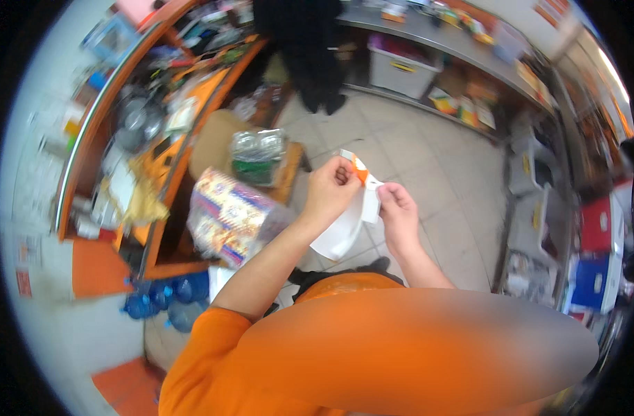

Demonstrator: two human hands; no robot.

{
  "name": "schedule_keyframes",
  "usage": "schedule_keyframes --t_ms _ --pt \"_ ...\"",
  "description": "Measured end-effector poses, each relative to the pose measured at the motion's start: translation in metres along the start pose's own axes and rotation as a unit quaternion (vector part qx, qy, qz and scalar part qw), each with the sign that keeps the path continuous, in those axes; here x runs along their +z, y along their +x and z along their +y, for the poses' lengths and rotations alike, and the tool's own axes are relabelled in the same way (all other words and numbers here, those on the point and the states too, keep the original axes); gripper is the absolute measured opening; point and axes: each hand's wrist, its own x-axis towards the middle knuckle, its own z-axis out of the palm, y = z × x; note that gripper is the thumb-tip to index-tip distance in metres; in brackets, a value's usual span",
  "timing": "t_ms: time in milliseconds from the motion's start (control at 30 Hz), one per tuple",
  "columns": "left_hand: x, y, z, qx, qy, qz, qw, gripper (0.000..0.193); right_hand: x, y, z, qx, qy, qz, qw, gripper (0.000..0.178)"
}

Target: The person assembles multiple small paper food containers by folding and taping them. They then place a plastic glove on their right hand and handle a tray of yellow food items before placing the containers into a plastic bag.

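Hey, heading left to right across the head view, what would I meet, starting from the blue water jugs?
Blue water jugs, plastic-wrapped patterned package, left hand, right hand, grey bins along the right, red box.

Two hands busy with a white piece point(371, 208) over a tiled floor point(445, 180)
left hand point(328, 186) is gripping it up by the orange patch point(359, 170), right hand point(400, 213) is pinching the edge nearer its side; a longer curved white sheet point(341, 232) is hanging just below; a plastic-wrapped patterned package point(230, 211) is sitting left of the forearms, and someone in dark clothes point(303, 52) is standing up ahead
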Motion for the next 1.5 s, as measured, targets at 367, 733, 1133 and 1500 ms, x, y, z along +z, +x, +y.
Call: schedule_keyframes --t_ms 367,733,1133,1500 --pt "0.319 0.033 0.116 0.185 -0.126 -0.131 0.966 0.015 -0.225 -0.015 -0.141 -0.277 -0.002 0.243 0.93 0.015" --pt "0.474 0.111 0.142 -0.006 -0.256 -0.378 0.89 0.013 -0.362 0.033 -0.226 -0.306 -0.108 0.363 0.873 0.012" --pt "0.623 0.296 0.135 -0.261 -0.393 -0.505 0.723 0.037 -0.51 0.241 -0.291 -0.346 -0.091 0.458 0.814 0.029" --pt "0.735 0.441 0.083 -0.276 -0.144 -0.352 0.883 0.058 -0.64 0.392 -0.342 -0.242 -0.354 0.27 0.862 0.042"
